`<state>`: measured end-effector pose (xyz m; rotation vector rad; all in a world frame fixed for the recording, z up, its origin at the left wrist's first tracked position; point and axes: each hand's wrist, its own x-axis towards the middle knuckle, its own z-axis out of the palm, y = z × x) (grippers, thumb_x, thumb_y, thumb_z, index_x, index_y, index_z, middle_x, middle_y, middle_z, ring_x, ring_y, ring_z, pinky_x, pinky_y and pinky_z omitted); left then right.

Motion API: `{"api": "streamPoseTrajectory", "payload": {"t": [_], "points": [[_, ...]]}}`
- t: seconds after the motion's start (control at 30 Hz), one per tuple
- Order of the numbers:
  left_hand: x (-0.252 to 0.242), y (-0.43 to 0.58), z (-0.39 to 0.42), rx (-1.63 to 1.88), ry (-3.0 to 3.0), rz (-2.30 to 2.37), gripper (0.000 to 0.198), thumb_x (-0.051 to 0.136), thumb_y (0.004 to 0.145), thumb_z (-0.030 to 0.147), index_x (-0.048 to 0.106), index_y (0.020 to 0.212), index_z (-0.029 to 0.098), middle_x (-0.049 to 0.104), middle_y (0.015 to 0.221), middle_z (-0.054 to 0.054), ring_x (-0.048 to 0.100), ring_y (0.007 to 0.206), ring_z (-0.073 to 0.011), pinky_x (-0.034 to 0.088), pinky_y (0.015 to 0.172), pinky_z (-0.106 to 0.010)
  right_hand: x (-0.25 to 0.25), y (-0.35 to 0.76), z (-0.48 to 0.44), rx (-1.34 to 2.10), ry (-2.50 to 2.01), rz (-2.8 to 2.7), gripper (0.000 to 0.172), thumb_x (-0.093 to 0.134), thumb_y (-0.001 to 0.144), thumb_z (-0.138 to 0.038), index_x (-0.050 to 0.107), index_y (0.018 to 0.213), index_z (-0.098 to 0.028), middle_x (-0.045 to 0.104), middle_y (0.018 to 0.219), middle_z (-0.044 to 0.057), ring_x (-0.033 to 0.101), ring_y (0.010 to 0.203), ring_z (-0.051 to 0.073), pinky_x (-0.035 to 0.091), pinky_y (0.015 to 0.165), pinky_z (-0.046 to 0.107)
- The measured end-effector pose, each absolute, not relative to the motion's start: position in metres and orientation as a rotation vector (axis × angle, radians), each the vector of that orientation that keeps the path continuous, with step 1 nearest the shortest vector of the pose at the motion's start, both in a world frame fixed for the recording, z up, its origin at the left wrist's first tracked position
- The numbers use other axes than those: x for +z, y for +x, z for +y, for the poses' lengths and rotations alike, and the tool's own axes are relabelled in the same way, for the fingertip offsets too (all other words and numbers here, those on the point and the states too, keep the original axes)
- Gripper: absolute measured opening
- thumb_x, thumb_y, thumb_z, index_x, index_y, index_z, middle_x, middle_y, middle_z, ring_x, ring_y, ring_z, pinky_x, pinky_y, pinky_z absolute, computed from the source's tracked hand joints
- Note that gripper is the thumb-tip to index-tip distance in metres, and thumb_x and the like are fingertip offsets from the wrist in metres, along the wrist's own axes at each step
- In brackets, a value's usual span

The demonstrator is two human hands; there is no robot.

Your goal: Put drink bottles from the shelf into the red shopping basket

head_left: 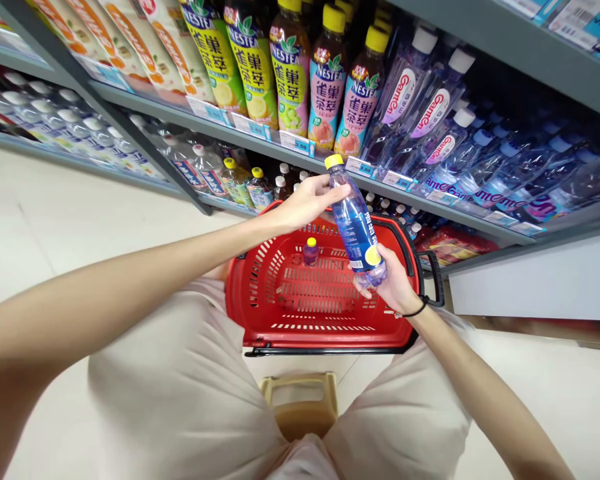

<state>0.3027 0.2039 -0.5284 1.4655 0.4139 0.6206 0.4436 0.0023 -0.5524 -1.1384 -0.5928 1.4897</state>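
I hold a blue drink bottle (356, 227) with a yellow cap, tilted, above a red shopping basket (260, 313). My right hand (393, 283) grips the bottle's bottom end. My left hand (305, 203) is wrapped around its upper part just below the cap. Inside the basket stands a small purple bottle (311, 252) with a yellow cap. The basket rests on the floor in front of my knees.
Shelves (300, 143) full of Nestea bottles, clear water bottles and other drinks run across the top and right. A tan plastic stool (300, 400) shows between my legs. Pale floor tiles (40, 220) lie to the left.
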Motion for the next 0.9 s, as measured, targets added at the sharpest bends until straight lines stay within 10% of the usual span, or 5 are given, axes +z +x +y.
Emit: {"api": "streamPoseTrajectory", "payload": {"t": [0.4, 0.9], "points": [[-0.52, 0.299, 0.198, 0.786, 1.511, 0.534, 0.052, 0.075, 0.085, 0.061, 0.065, 0.114, 0.018, 0.073, 0.109, -0.011, 0.072, 0.105, -0.0305, 0.063, 0.087, -0.044, -0.555, 0.444, 0.001, 1.35, -1.185, -0.617, 0.042, 0.078, 0.087, -0.055, 0.061, 0.11, -0.023, 0.073, 0.097, 0.004, 0.075, 0.082, 0.022, 0.048, 0.043, 0.022], [-0.518, 0.301, 0.192, 0.738, 1.525, 0.428, 0.046, 0.074, 0.089, 0.055, 0.067, 0.118, 0.02, 0.073, 0.117, -0.011, 0.071, 0.109, -0.0296, 0.064, 0.087, -0.041, -0.555, 0.455, 0.001, 1.476, -1.16, -0.513, 0.058, 0.052, 0.095, -0.068, 0.071, 0.114, -0.017, 0.076, 0.091, 0.009, 0.068, 0.064, 0.018, 0.048, 0.042, 0.023]]}}
